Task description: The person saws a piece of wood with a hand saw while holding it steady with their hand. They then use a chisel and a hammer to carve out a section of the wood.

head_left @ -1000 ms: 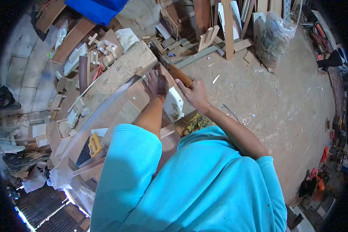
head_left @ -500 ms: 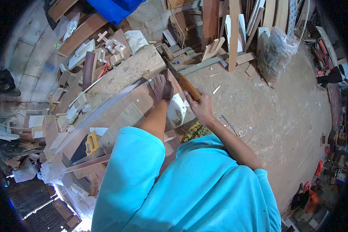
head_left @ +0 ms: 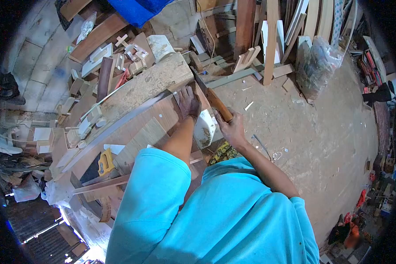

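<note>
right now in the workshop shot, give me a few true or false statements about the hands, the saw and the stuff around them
1. The right hand grips the wooden handle of a saw. True.
2. The left hand hangs free in the air. False: it rests on the wooden board.
3. A yellow tool lies on the bench. True.
4. The person's sleeves are red. False: they are turquoise.

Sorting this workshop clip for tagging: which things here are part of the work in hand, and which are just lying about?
In use:
left hand pressing on the wooden board
right hand gripping the wooden-handled tool

Lying about:
yellow-handled saw
plastic bag
blue tarp
leaning planks
</note>
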The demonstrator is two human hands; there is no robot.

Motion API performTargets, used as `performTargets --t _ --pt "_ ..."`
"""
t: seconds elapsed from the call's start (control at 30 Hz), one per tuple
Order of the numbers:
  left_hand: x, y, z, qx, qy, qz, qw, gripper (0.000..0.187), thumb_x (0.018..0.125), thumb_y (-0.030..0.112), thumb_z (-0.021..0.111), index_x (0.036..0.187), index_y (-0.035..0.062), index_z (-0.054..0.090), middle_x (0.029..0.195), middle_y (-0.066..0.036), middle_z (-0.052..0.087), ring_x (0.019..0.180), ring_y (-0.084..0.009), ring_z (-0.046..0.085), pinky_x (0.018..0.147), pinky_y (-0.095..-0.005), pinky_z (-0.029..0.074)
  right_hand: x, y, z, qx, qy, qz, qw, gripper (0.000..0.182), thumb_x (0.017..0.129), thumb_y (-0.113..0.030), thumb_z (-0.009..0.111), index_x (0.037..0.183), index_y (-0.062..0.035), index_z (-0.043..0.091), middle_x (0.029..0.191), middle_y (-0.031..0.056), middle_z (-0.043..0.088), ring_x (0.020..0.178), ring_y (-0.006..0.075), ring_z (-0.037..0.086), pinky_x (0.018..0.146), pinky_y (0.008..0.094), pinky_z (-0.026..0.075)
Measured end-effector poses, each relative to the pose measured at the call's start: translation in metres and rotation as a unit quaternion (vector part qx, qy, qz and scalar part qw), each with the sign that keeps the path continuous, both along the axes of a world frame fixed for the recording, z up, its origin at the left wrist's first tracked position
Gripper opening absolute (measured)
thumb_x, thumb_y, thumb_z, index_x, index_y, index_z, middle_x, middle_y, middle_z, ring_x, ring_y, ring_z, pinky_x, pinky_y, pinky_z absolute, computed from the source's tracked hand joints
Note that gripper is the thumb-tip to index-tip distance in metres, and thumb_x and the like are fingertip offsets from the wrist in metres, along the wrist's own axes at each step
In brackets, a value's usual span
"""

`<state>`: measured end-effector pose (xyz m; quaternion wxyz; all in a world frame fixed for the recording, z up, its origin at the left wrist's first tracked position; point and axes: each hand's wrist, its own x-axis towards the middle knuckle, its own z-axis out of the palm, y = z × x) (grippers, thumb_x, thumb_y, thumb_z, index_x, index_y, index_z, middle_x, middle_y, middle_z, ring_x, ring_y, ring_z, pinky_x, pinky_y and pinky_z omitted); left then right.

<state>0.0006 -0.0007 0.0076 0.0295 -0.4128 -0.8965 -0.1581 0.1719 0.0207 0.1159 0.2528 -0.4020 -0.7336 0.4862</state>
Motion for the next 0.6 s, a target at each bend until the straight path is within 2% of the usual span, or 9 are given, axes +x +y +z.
performTargets --t 0.03,0.1,0.17,0.23,0.3,0.33,0.4,0.6 --pt "0.001 -0.001 0.0 -0.001 0.0 -0.001 1.0 0.032 0.078 0.018 0.048 0.106 0.002 0.047 0.112 -0.018 0.045 0.109 -0.0339 0.04 0.095 -0.0447 0.031 0.0 0.0 -0.001 0.004 0.003 0.001 1.0 0.024 0.082 -0.019 0.062 0.078 0.0048 0.059 0.052 0.0058 0.048 0.049 0.0081 0.042 0.044 0.0284 0.035" --pt "0.004 -0.004 0.003 0.04 0.024 -0.004 0.999 0.041 0.078 0.019 0.047 0.116 0.0033 0.045 0.116 -0.017 0.043 0.112 -0.0335 0.039 0.097 -0.0456 0.03 0.001 -0.002 0.001 -0.003 -0.001 0.001 1.0 0.024 0.082 -0.019 0.062 0.078 0.0048 0.059 0.051 0.0056 0.049 0.049 0.0081 0.042 0.044 0.0284 0.035" --pt "0.006 -0.005 0.01 0.001 0.012 0.001 1.0 0.044 0.078 0.019 0.047 0.12 0.0043 0.044 0.117 -0.016 0.042 0.113 -0.0332 0.038 0.098 -0.0461 0.029 0.003 -0.003 0.002 -0.01 -0.006 0.002 1.0 0.024 0.082 -0.019 0.062 0.079 0.0047 0.059 0.051 0.0054 0.049 0.049 0.008 0.042 0.044 0.0283 0.035" --pt "0.004 -0.004 0.01 -0.036 0.002 0.005 0.999 0.047 0.078 0.02 0.047 0.123 0.0053 0.042 0.118 -0.015 0.042 0.114 -0.033 0.038 0.098 -0.0465 0.028 0.002 -0.002 0.002 -0.001 0.011 -0.009 1.0 0.029 0.079 -0.023 0.063 0.089 0.0044 0.062 0.056 0.0193 0.057 0.046 0.0233 0.056 0.048 0.036 0.044" --pt "0.002 -0.003 0.004 -0.088 0.031 0.02 0.995 0.052 0.08 0.028 0.048 0.129 0.0112 0.039 0.123 -0.009 0.041 0.119 -0.0256 0.036 0.096 -0.0497 0.028 0.002 -0.001 0.003 -0.014 0.003 -0.007 1.0 0.029 0.079 -0.023 0.063 0.089 0.0043 0.062 0.057 0.0192 0.057 0.046 0.0225 0.056 0.048 0.0357 0.043" --pt "0.003 -0.004 0.003 -0.09 0.03 0.018 0.995 0.052 0.08 0.028 0.048 0.129 0.0112 0.039 0.123 -0.009 0.041 0.119 -0.0256 0.036 0.096 -0.0497 0.028 0.003 -0.002 0.003 -0.029 -0.007 -0.007 1.0 0.028 0.079 -0.022 0.063 0.089 0.0043 0.062 0.057 0.0191 0.057 0.047 0.0218 0.056 0.048 0.0355 0.043" --pt "0.004 -0.006 0.006 -0.031 0.023 -0.006 0.999 0.045 0.078 0.018 0.046 0.122 0.0075 0.045 0.118 -0.014 0.042 0.114 -0.0322 0.037 0.098 -0.0485 0.028 0.003 -0.003 0.002 -0.021 -0.008 -0.005 1.0 0.028 0.079 -0.022 0.063 0.089 0.0045 0.062 0.057 0.0188 0.057 0.047 0.0211 0.056 0.047 0.0352 0.043" --pt "0.005 -0.005 0.016 -0.048 -0.001 -0.01 0.999 0.042 0.076 0.016 0.047 0.116 0.005 0.048 0.117 -0.014 0.043 0.112 -0.0332 0.037 0.099 -0.0419 0.029 0.004 -0.004 0.007 -0.012 -0.014 0.0 1.0 0.029 0.08 -0.022 0.063 0.088 0.0056 0.061 0.056 0.0178 0.057 0.047 0.0192 0.055 0.046 0.0344 0.042"
